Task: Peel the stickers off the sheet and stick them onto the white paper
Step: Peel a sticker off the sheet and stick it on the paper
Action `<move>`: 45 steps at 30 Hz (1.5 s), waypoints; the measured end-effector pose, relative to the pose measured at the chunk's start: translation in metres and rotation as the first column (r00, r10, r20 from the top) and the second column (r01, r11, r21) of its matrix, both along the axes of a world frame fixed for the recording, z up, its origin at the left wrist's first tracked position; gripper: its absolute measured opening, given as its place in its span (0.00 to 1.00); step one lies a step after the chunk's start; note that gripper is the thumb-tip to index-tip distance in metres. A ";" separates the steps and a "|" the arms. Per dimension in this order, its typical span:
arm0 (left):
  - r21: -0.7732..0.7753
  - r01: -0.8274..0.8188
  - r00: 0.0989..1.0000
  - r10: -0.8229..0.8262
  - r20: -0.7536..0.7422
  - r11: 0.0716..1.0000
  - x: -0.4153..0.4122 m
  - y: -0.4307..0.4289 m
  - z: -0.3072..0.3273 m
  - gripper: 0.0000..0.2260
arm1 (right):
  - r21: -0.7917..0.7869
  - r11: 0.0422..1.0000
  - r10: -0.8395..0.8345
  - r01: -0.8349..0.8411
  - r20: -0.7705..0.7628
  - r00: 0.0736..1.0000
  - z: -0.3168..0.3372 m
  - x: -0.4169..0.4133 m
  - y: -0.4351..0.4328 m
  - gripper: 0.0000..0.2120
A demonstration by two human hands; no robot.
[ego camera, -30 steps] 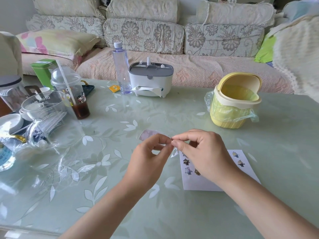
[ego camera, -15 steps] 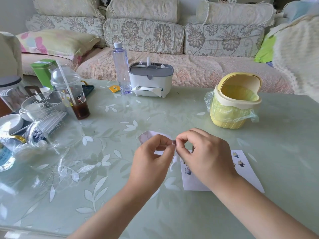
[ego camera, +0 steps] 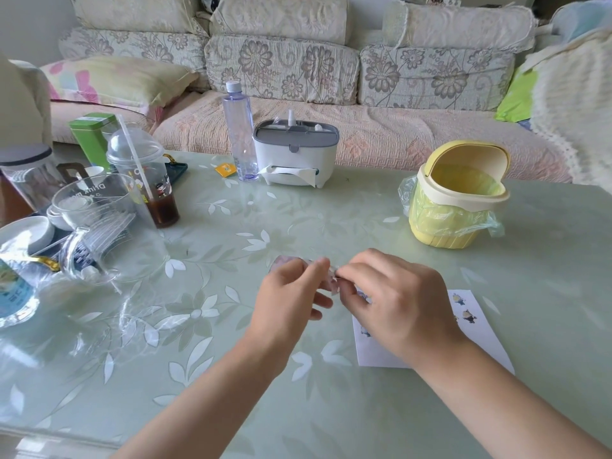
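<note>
Glossy, curled sticker sheet [ego camera: 281, 260] held just above the smooth, leaf-patterned table [ego camera: 231, 376]. The left hand [ego camera: 291, 293] pinches it between thumb and forefinger. The right hand [ego camera: 397, 303], fingers curled, pinches its edge. The flat rectangular white paper [ego camera: 480, 342], bearing small stickers [ego camera: 468, 315], lies partly under the right hand, with bare tabletop to its left. A rounded yellow bin [ego camera: 457, 200] stands well behind.

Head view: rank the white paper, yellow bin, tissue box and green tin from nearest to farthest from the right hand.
1. white paper: directly under the right hand.
2. yellow bin: behind it, slightly right.
3. tissue box: farther back, left.
4. green tin: far back left.
</note>
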State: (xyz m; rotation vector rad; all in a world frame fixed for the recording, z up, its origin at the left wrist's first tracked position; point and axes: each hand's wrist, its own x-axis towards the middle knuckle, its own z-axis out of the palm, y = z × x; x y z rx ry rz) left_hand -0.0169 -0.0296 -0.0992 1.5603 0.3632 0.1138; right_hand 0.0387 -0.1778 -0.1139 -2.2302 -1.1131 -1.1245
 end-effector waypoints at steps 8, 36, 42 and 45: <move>-0.088 0.022 0.999 -0.024 -0.023 0.996 -0.001 0.003 0.006 0.10 | 0.082 0.996 -0.041 0.039 0.015 0.999 -0.002 -0.003 0.005 0.10; -0.167 -0.087 0.993 0.073 -0.089 0.982 0.008 0.013 -0.003 0.10 | -0.198 0.977 0.131 -0.082 0.249 0.960 0.000 -0.004 -0.007 0.02; 0.194 0.088 0.957 -0.029 -0.288 0.977 0.012 0.035 -0.013 0.16 | -0.050 0.993 0.114 -0.110 0.107 0.988 -0.001 -0.001 -0.014 0.05; 0.668 0.225 0.914 0.084 -0.397 0.709 0.005 0.030 -0.014 0.26 | -0.005 0.997 0.079 -0.079 0.038 0.996 -0.006 0.004 -0.016 0.06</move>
